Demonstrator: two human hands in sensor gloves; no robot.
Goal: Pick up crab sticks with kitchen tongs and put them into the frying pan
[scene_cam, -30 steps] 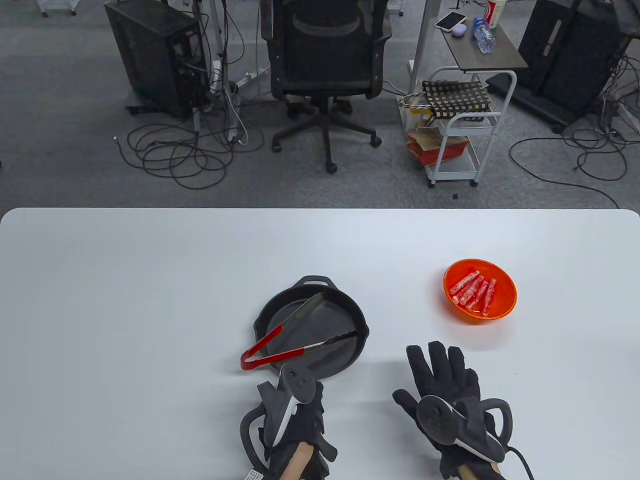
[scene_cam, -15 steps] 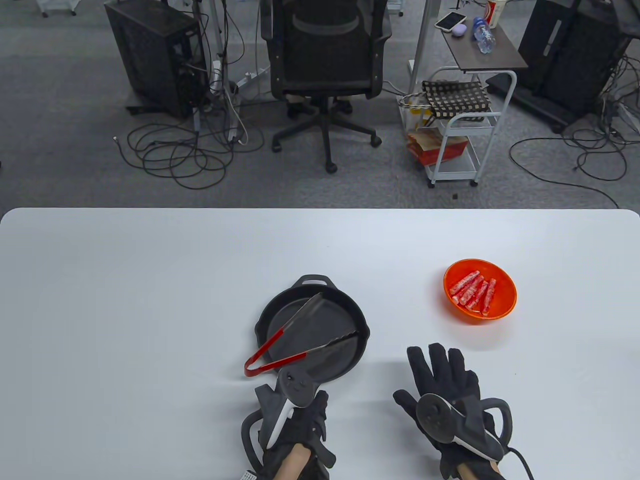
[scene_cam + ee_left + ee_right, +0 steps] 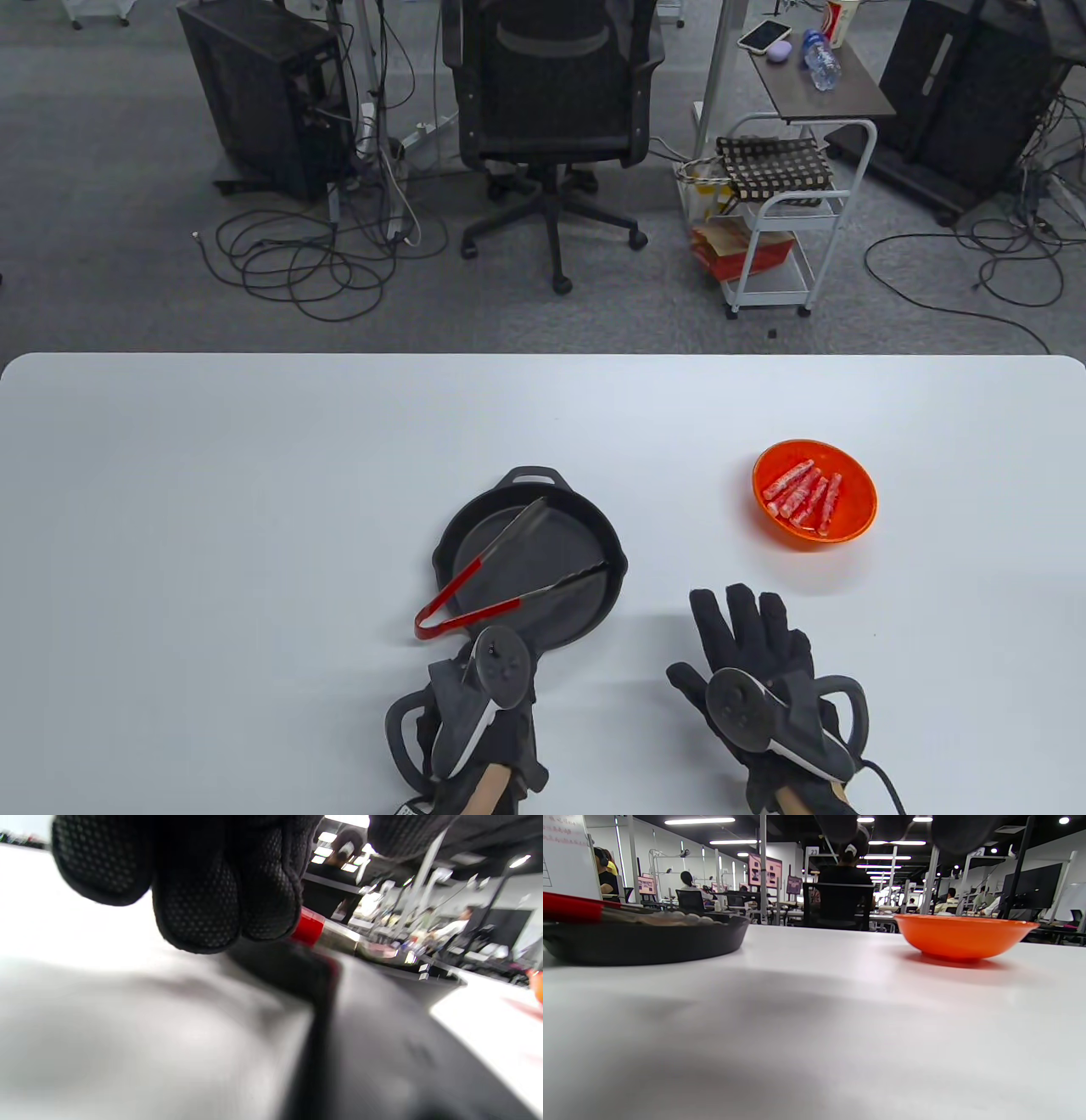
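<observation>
Nearest me, the right hand [image 3: 751, 671] lies flat on the white table [image 3: 212, 509], fingers spread. The left hand [image 3: 475, 722] sits at the frying pan's [image 3: 585, 594] near edge, its grip hidden. Red-handled kitchen tongs [image 3: 484, 577] rest across the pan. Farther right, crab sticks [image 3: 802, 492] fill an orange bowl [image 3: 857, 518].

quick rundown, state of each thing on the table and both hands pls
tongs: spread open, lying across the pan, not held
pan: holds only the tongs, no crab sticks
bowl: upright, holds the crab sticks
crab sticks: all in the bowl
left hand: at the pan's near edge, grip unclear
right hand: flat on the table, fingers spread
</observation>
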